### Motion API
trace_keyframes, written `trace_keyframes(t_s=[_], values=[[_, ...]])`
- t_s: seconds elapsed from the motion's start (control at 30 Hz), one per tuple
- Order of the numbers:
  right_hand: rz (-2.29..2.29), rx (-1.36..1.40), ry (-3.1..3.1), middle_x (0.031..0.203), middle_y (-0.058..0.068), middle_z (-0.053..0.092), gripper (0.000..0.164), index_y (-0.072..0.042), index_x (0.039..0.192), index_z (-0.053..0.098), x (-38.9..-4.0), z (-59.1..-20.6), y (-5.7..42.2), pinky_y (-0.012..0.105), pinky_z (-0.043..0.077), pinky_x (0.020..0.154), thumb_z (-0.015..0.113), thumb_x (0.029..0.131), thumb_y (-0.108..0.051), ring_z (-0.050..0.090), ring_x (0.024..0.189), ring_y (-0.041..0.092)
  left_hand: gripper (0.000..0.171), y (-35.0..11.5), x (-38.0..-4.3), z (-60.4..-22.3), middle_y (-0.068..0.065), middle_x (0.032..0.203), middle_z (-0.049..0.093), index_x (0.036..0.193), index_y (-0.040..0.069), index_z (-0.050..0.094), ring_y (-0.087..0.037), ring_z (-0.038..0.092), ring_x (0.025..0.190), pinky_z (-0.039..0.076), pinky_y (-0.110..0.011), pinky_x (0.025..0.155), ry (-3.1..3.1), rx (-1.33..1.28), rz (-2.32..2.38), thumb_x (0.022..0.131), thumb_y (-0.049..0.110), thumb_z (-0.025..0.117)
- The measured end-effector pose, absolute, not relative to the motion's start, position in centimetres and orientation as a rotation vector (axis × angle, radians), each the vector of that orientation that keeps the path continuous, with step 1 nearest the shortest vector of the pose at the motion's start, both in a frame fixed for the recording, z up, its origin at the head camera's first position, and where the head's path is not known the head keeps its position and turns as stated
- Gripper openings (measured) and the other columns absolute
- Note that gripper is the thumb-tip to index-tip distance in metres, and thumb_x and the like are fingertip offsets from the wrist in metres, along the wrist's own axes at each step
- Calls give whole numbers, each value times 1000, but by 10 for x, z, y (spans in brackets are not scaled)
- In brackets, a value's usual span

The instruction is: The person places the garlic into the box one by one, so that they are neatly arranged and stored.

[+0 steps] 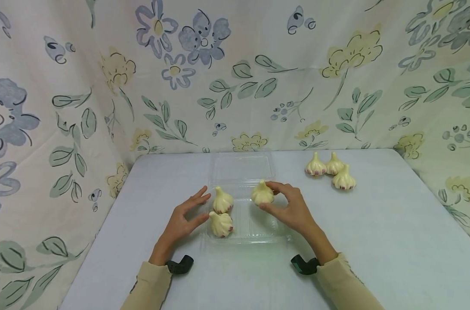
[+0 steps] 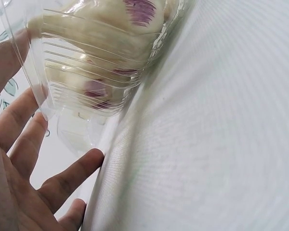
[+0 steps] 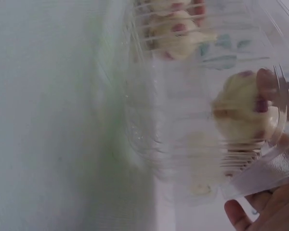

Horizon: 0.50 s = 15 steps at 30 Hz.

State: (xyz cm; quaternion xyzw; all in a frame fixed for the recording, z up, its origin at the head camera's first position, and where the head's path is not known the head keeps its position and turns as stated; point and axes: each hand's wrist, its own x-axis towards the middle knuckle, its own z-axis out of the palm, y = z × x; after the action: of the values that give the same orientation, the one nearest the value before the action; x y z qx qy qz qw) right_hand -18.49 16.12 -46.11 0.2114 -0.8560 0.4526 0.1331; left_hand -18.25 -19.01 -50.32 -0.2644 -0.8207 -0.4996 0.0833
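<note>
While two garlic bulbs [image 1: 221, 224] are already set in the clear box [image 1: 241, 219] at mid-frame, a third bulb [image 1: 262, 194] is pinched at its right part by the right hand [image 1: 291, 206]; three bulbs [image 1: 344, 178] are left outside, upper right. The left hand [image 1: 183, 218] is held fingers apart.

Both arms reach forward from the lower edge of the head view, the beige sleeves [image 1: 151, 277] ending short of the bare wrists [image 1: 323, 247], and the two hands angle in toward each other, apart. The left hand [image 1: 183, 219] is loosely spread, its thumb [image 1: 198, 221] held away from slightly bent fingers [image 1: 194, 200]. The right hand [image 1: 291, 208] forms a pinch, its thumb on the near side and its index finger curving round the far side.
</note>
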Motion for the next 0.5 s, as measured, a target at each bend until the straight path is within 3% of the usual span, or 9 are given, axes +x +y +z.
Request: trace_keyframes(t_s=[0.13,0.5], values=[[1251,661,-2476,109,-1,74,59,-15,131,68,-184,-463,158,44,35,98,90,78,-26,63,96,18,58,-190,-182,-504,-10,160,45,143,13,61,-31,42,149,21,-69,120,-2452,-787,-1495,87,7,77],[1212,697,-2497,105,-1,73,61,-17,132,67,-183,-466,152,47,33,104,90,77,-29,62,97,29,56,-191,-182,-504,-7,161,44,143,16,60,-32,41,150,19,-68,122,-2467,-775,-1483,90,10,75]])
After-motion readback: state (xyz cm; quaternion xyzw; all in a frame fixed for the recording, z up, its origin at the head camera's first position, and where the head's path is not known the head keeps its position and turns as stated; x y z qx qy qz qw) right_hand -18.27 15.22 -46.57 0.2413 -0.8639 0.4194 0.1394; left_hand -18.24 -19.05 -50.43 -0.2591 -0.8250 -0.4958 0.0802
